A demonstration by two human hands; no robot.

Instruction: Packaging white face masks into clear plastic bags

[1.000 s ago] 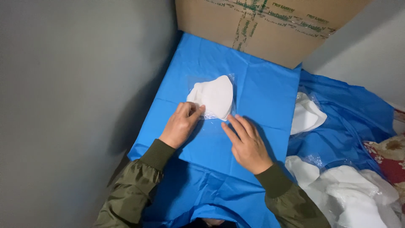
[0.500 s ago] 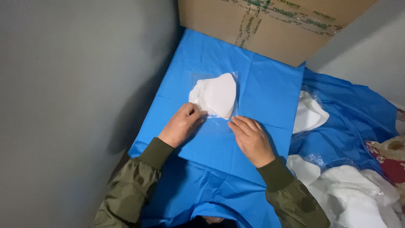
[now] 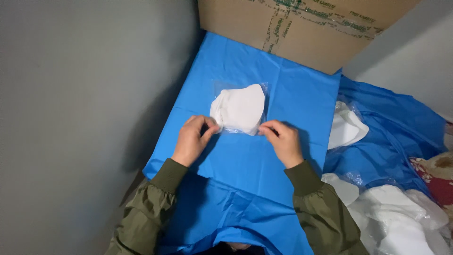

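Observation:
A white folded mask in a clear plastic bag (image 3: 239, 108) lies on a blue sheet (image 3: 292, 89) spread over a raised surface. My left hand (image 3: 192, 139) pinches the near left corner of the bag between thumb and fingers. My right hand (image 3: 282, 140) pinches the near right corner. Both arms wear olive-green sleeves with ribbed cuffs.
A cardboard box (image 3: 302, 28) stands at the far edge of the blue sheet. To the right, on lower blue sheeting, lies another bagged white mask (image 3: 347, 130), and a pile of several more (image 3: 391, 212) sits at the lower right. A grey wall (image 3: 85, 104) is on the left.
Both hands went from lying flat on the sheet beside the bag to pinching its two near corners. The right hand moved up toward the bag.

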